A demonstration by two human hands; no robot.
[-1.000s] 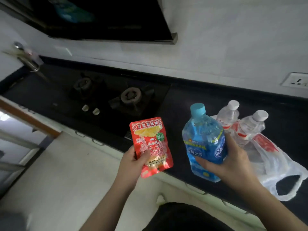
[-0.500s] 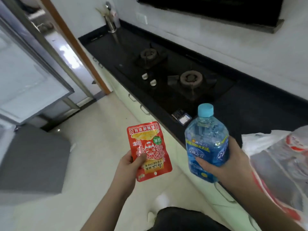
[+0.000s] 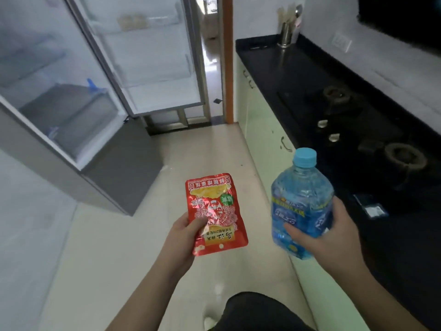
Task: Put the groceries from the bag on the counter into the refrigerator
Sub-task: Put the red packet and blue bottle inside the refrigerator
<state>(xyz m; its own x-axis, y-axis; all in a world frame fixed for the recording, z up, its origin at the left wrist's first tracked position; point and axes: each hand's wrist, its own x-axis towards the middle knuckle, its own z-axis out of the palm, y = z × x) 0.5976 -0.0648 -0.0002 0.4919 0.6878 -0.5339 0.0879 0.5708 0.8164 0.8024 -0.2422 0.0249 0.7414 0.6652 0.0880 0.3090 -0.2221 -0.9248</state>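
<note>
My left hand [image 3: 185, 235] pinches a red snack packet [image 3: 216, 212] by its lower left edge, held flat in front of me over the floor. My right hand [image 3: 330, 231] grips a blue drink bottle [image 3: 301, 201] with a light blue cap, upright, close to the counter's front edge. The refrigerator [image 3: 59, 99] stands at the upper left with its door [image 3: 152, 56] swung open, white shelves showing inside. The grocery bag is out of view.
A black counter [image 3: 281, 65] with a gas hob [image 3: 353, 120] runs along the right, pale green cabinets [image 3: 265, 130] below it. A metal utensil holder [image 3: 286, 34] stands at its far end. A doorway with an orange frame [image 3: 228, 58] lies beyond the fridge door. Beige floor [image 3: 202, 151] stretches ahead.
The view has swung left from the counter and bag to the open refrigerator. Both hands keep the same hold on packet and bottle; the bag and clear bottles have left the view.
</note>
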